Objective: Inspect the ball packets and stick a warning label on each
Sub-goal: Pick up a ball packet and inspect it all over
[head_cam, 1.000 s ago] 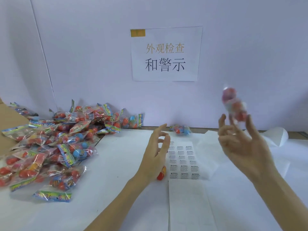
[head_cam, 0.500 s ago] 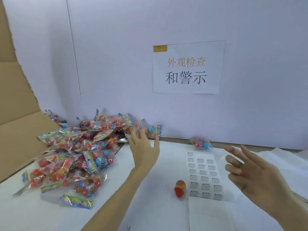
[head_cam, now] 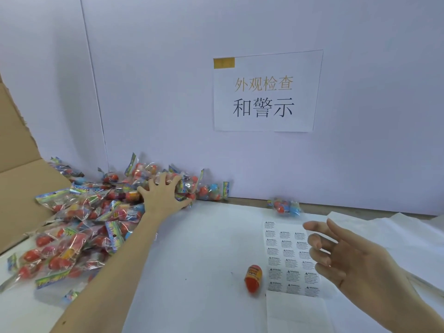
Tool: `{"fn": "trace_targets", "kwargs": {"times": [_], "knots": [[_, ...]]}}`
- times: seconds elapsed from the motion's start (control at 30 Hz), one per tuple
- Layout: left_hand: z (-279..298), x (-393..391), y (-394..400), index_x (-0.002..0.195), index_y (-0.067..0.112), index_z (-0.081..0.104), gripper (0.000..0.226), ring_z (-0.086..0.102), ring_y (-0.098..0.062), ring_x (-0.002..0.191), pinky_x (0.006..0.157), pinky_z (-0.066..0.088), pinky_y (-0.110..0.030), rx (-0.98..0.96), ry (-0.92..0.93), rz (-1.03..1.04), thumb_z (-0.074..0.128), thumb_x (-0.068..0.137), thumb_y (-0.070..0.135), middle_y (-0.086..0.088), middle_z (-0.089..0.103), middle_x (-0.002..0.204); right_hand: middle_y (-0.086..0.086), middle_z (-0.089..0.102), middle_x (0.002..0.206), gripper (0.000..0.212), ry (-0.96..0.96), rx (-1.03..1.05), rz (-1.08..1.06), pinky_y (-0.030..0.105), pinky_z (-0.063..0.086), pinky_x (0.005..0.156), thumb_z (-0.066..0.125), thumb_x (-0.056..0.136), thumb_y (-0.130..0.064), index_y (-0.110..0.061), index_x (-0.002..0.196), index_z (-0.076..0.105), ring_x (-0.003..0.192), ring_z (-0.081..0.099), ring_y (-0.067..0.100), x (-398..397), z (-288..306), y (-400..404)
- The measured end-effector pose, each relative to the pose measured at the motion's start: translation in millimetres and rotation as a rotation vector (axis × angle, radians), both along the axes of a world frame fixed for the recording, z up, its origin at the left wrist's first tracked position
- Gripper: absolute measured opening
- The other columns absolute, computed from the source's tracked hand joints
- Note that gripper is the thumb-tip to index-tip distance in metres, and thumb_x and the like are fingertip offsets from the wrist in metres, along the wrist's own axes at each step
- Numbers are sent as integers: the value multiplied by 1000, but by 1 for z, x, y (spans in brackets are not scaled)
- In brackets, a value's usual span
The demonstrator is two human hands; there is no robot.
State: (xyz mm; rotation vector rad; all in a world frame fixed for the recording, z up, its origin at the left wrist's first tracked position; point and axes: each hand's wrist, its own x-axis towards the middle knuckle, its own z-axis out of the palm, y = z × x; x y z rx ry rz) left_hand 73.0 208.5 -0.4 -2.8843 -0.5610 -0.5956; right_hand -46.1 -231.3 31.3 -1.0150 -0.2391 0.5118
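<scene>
At about ten o'clock on the white table (head_cam: 204, 248), a heap of ball packets (head_cam: 91, 222) spills from the cardboard box flap (head_cam: 26, 188) toward the back wall (head_cam: 168, 92). The left hand (head_cam: 163, 195) lies on the far edge of that heap, fingers spread and fairly straight, palm down on the crinkled wrappers — touching them, with nothing visibly pinched or gripped. Its forearm runs back toward six o'clock across the table.

At about four o'clock the right hand (head_cam: 355, 265) hovers above the table, palm turned inward, fingers apart and loosely extended, holding nothing. Just under and beside its fingertips lies the sheet of warning labels (head_cam: 288, 258), flat on the table, with rows of small printed stickers; a bare strip of backing paper (head_cam: 295, 313) continues toward six o'clock.

Just beside the sheet's near left corner sits a small orange capped container (head_cam: 253, 278), tilted on its side.

At one o'clock from the sheet, a single ball packet (head_cam: 286, 206) rests alone against the base of the wall, well apart from the heap. Above it, at twelve o'clock, a paper sign (head_cam: 266, 92) with Chinese characters is fixed to the wall. Crumpled white paper (head_cam: 384, 227) lies at three o'clock.
</scene>
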Motion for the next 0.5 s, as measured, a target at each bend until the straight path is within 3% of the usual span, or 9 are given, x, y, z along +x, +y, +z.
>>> {"fn": "trace_targets", "kwargs": {"times": [0.13,0.23,0.3,0.37,0.43,0.5], "knots": [[-1,-9,-20,145,42,50,54,51,-30,130,113,26,-61,-86,-72,-163,62,93,52,6,55,144,8,52,83,64,1,-17,9,26,49,44,97,64,-40,-5,113,75,61,49,17,-1,1,2],[-10,-27,-56,140,39,54,45,55,-25,128,113,27,-48,-159,3,-387,60,96,42,9,60,130,8,53,83,64,4,-35,-10,26,49,44,98,62,-39,-5,112,76,61,48,17,-4,3,3],[-20,-43,-86,139,42,55,46,50,-24,128,109,37,-42,-306,52,-558,63,95,53,7,57,131,7,53,82,51,12,-48,-28,26,48,43,91,71,-35,-6,111,77,61,48,17,-6,4,3],[-32,-55,-116,143,50,50,58,47,-23,124,101,44,-43,-219,50,-593,51,91,74,6,52,131,7,52,81,41,24,-49,-58,25,47,42,79,78,-34,-6,108,78,61,47,16,-7,6,1],[-38,-56,-136,150,52,41,68,55,-25,117,94,49,-46,-57,-118,-547,34,90,84,4,54,130,6,53,80,37,23,-44,-100,24,44,40,75,79,-33,-7,104,80,60,47,16,-6,8,-2],[-28,-50,-138,153,43,44,71,60,-30,110,88,53,-47,33,-323,-525,34,92,80,-4,58,128,5,53,79,32,26,-33,-138,24,43,39,72,81,-32,-7,100,81,59,48,16,-5,9,-5]]}}
